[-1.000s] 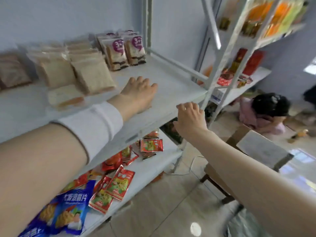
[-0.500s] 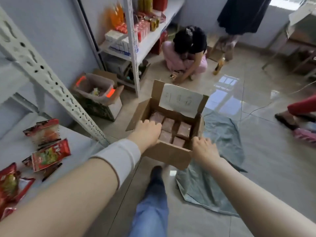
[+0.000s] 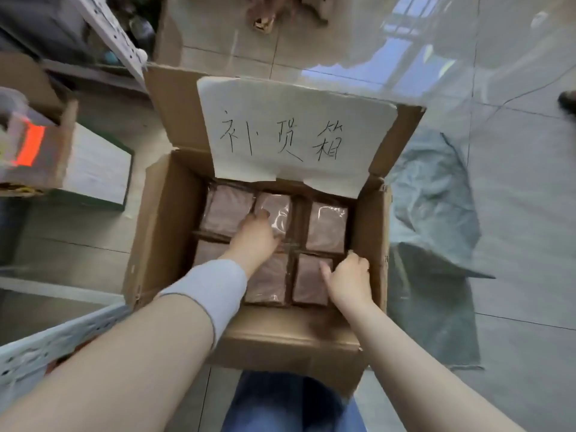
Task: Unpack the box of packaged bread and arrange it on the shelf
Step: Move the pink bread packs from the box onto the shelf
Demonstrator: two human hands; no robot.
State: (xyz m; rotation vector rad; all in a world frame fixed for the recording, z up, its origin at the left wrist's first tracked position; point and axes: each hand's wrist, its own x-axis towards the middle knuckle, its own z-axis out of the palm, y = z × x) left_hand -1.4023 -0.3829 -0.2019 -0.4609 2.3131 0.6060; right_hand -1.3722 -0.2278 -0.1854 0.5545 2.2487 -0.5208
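Fingers (image 3: 265, 217) — hidden behind bread packs (image 3: 326, 226)

Open cardboard box (image 3: 174, 219) on floor, brown wrapped bread packs (image 3: 326, 226) inside.

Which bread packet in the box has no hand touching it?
The far right packet; the left hand and right hand are on other packets.

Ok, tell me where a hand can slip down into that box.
Little room. The bread packs fill the cardboard box wall to wall in a grid. Only narrow dark gaps run between them, one beside the left hand, which lies on the middle packs. The right hand sits at the right wall, on the near right pack.
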